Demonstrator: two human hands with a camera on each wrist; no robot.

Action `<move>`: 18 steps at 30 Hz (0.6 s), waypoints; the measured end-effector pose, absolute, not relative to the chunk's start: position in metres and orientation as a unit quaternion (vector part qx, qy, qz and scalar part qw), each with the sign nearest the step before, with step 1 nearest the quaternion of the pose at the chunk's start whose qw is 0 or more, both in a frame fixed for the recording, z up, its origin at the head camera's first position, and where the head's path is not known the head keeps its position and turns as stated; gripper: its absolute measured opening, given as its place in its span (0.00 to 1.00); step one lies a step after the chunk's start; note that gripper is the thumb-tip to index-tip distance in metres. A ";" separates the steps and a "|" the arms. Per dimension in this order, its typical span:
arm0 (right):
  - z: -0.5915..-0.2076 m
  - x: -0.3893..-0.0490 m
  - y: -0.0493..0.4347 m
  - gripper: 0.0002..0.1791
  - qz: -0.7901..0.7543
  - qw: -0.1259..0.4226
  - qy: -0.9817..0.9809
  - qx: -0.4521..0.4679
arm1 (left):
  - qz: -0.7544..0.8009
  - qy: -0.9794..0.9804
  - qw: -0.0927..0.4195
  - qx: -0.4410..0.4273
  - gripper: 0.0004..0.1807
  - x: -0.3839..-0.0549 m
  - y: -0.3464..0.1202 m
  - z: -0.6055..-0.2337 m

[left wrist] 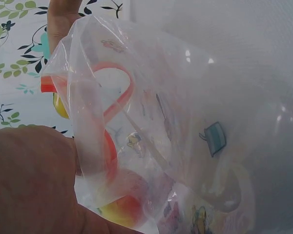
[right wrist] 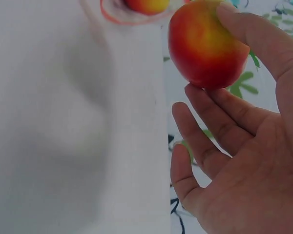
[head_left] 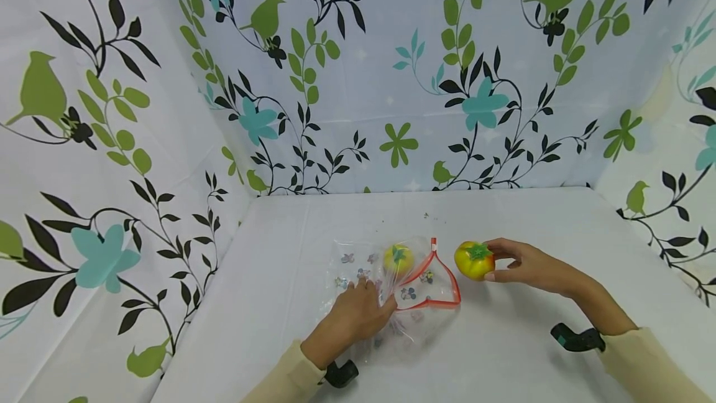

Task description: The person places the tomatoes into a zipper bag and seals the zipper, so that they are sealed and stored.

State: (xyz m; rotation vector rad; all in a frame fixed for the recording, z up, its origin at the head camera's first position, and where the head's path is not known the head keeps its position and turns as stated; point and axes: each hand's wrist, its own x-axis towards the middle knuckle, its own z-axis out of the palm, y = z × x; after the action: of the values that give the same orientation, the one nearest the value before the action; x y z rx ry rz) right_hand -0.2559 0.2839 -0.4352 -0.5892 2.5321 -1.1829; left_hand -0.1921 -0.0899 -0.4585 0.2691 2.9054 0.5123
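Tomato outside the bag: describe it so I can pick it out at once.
On the white table, look just right of the clear zip bag with the red rim. The tomato, yellow-red with a green star top, sits in the right hand fingertips. Its twin lies inside the bag.

Yellow-red tomato (head_left: 473, 260) beside open clear bag (head_left: 403, 285).
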 end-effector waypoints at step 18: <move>-0.434 -0.245 0.240 0.39 -0.382 0.196 0.864 -0.263 | 0.172 0.977 0.091 0.089 0.44 -0.194 -0.091 -0.461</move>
State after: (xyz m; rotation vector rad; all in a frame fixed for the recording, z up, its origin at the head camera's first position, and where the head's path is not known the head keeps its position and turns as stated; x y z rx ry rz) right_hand -0.2453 0.2401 -0.4344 -0.7361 2.4196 -1.0710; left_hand -0.1940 -0.0914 -0.4606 0.2645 2.9032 0.5101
